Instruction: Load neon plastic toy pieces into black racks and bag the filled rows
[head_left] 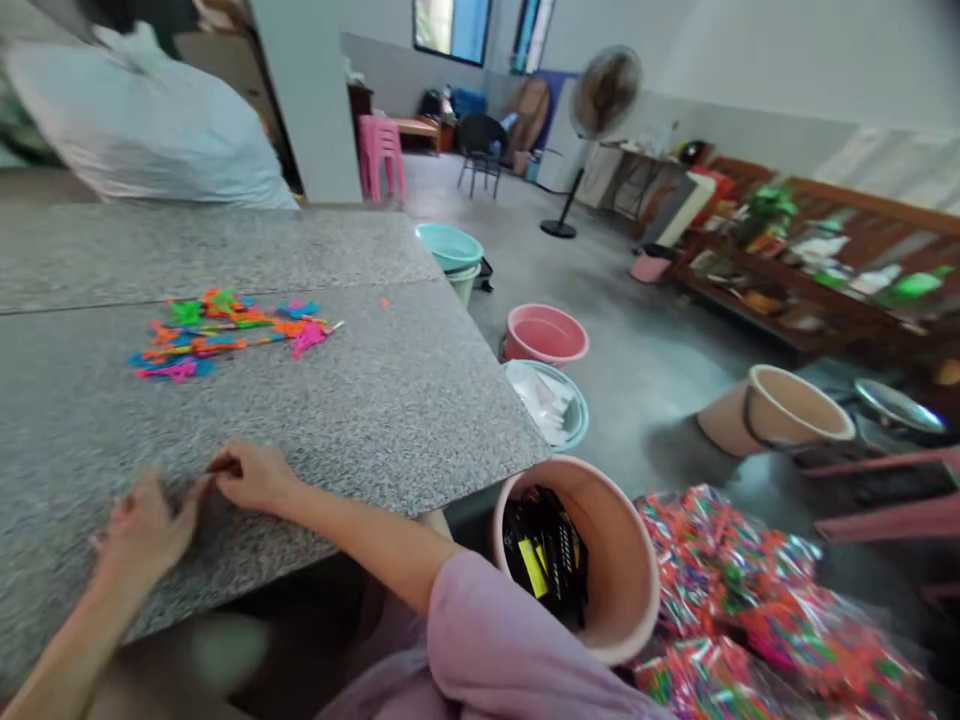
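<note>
My left hand [142,525] lies low over the grey speckled table [360,390] near its front edge, blurred, with the thumb stretched away from the fingers. Its thumb tip reaches my right hand [251,478], whose fingers are pinched together. Whatever sits in that pinch, if anything, is too small and blurred to make out. Farther up the table, beyond both hands, lies a loose pile of small bright plastic pieces [225,335] in orange, green, blue and pink, some on thin sticks. A tiny orange bit [385,302] lies apart to their right.
Right of the table stands a pinkish bucket [630,560] containing black and yellow packets [544,555]. Clear bags of colourful pieces [742,590] cover the floor beside it. Basins [546,335], another bucket [776,410] and a standing fan [606,92] are farther off. A large white sack [157,120] sits behind.
</note>
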